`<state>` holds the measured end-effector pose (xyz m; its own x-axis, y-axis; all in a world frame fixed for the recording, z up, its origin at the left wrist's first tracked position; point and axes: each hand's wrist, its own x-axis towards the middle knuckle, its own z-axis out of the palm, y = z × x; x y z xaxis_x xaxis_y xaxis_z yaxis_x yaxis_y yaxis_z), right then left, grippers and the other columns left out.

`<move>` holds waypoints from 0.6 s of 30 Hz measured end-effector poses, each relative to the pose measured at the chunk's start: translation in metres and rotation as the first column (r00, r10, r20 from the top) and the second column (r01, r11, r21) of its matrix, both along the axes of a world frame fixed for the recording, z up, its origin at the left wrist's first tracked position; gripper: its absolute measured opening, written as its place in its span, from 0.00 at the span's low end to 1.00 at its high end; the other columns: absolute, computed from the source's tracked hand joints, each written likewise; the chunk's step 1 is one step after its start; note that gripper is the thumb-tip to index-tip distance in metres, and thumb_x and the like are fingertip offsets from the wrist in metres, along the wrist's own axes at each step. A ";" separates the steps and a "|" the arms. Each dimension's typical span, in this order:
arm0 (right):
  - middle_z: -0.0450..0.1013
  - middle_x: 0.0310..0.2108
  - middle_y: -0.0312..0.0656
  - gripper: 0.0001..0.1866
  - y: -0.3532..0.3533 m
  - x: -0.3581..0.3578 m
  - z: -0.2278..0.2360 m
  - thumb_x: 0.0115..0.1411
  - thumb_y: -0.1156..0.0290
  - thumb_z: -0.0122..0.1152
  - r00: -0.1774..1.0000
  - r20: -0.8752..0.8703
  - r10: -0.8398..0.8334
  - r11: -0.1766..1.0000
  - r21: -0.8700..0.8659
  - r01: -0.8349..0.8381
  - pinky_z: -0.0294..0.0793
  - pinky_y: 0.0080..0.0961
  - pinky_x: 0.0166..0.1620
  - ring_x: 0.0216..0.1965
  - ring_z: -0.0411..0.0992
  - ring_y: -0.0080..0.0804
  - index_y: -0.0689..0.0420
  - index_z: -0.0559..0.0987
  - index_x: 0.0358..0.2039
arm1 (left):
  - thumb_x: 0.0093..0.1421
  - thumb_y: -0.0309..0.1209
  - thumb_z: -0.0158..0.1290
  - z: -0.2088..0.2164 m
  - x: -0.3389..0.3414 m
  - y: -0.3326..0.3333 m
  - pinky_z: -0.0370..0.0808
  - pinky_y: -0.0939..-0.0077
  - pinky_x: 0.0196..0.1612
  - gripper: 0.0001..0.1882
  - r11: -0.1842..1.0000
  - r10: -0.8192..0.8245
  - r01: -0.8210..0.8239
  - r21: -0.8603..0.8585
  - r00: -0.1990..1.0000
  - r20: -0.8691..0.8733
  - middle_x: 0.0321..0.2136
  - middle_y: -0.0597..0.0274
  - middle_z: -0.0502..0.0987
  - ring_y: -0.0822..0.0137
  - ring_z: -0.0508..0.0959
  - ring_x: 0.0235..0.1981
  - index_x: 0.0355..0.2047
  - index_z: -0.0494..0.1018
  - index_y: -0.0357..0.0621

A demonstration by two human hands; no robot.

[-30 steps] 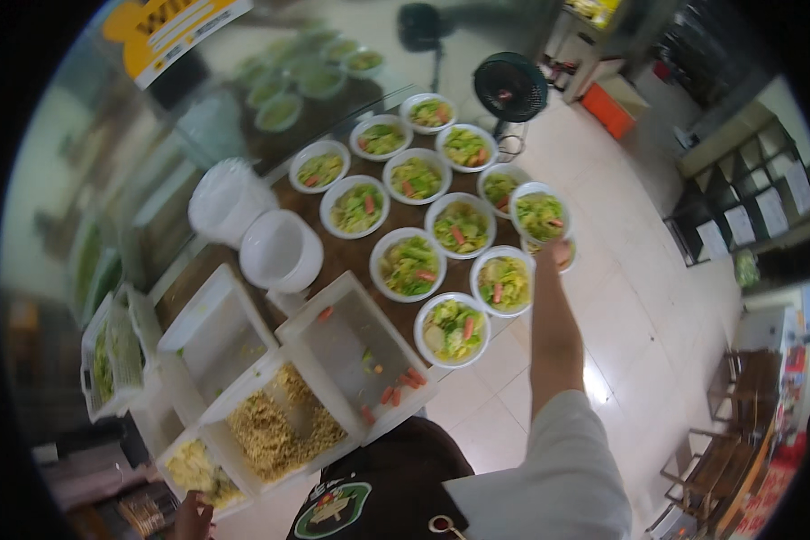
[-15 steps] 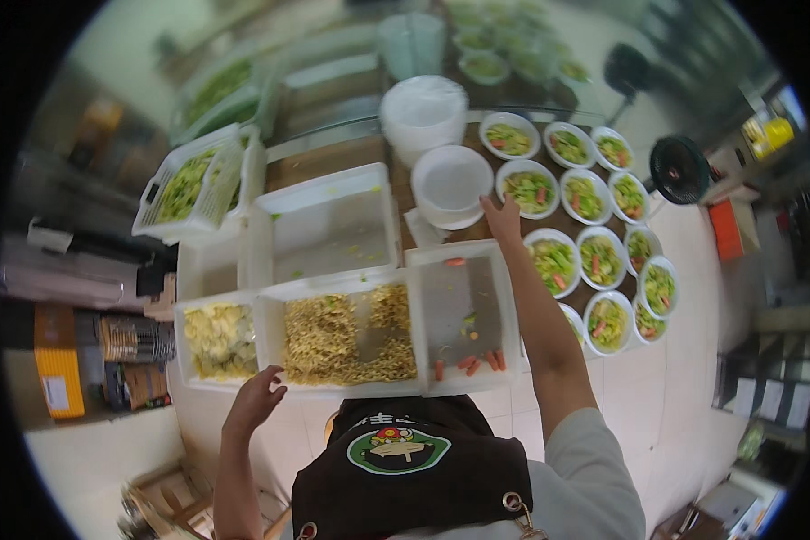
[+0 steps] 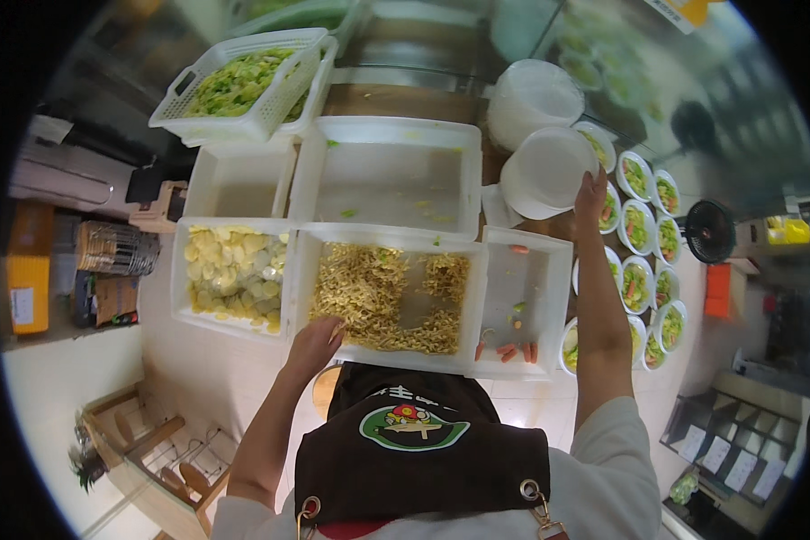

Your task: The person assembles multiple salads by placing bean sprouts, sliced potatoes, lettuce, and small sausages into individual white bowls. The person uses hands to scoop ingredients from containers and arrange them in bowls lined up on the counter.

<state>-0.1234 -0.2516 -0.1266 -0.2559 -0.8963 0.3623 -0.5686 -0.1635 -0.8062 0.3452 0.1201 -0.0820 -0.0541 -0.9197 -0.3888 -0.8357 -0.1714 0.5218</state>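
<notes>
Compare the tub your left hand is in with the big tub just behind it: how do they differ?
The near tub holds a spread of pale yellow shredded strips, and the left hand rests at its front edge. The far tub is almost bare, with only a few green and yellow scraps on its floor, and no hand touches it. The near tub's contents leave a bare patch in the middle. Both are white, rectangular plastic tubs of similar size, set edge to edge.
</notes>
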 end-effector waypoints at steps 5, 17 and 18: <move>0.67 0.48 0.47 0.22 0.053 0.038 0.079 0.60 0.72 0.46 0.916 0.400 -0.043 0.991 -0.100 0.090 0.65 0.27 0.50 0.46 0.67 0.34 0.65 0.62 0.54 | 0.47 0.36 0.59 -0.060 -0.027 -0.061 0.72 0.58 0.42 0.28 0.934 -0.079 0.183 -0.308 0.944 0.321 0.47 0.47 0.65 0.47 0.67 0.46 0.49 0.64 0.49; 0.66 0.47 0.44 0.20 0.264 0.089 0.065 0.62 0.70 0.46 0.879 0.455 -0.145 0.959 0.282 0.012 0.63 0.23 0.50 0.47 0.64 0.28 0.65 0.63 0.53 | 0.46 0.21 0.53 -0.027 -0.004 -0.061 0.70 0.74 0.32 0.17 0.988 0.018 -0.078 -0.137 0.920 -0.391 0.30 0.58 0.66 0.63 0.70 0.27 0.39 0.70 0.41; 0.66 0.46 0.44 0.20 0.269 0.099 0.070 0.62 0.71 0.46 0.886 0.450 -0.107 0.960 0.279 -0.026 0.62 0.22 0.50 0.47 0.63 0.28 0.66 0.63 0.52 | 0.47 0.18 0.51 -0.006 -0.004 -0.065 0.69 0.76 0.31 0.17 0.991 0.055 -0.101 -0.082 0.896 -0.441 0.30 0.59 0.66 0.68 0.69 0.26 0.40 0.70 0.39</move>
<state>-0.0249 0.0169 -0.0570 -0.3713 -0.9267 -0.0584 -0.1271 0.1130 -0.9854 0.3414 0.0549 -0.0878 -0.1236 -0.9608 -0.2482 -0.5050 -0.1544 0.8492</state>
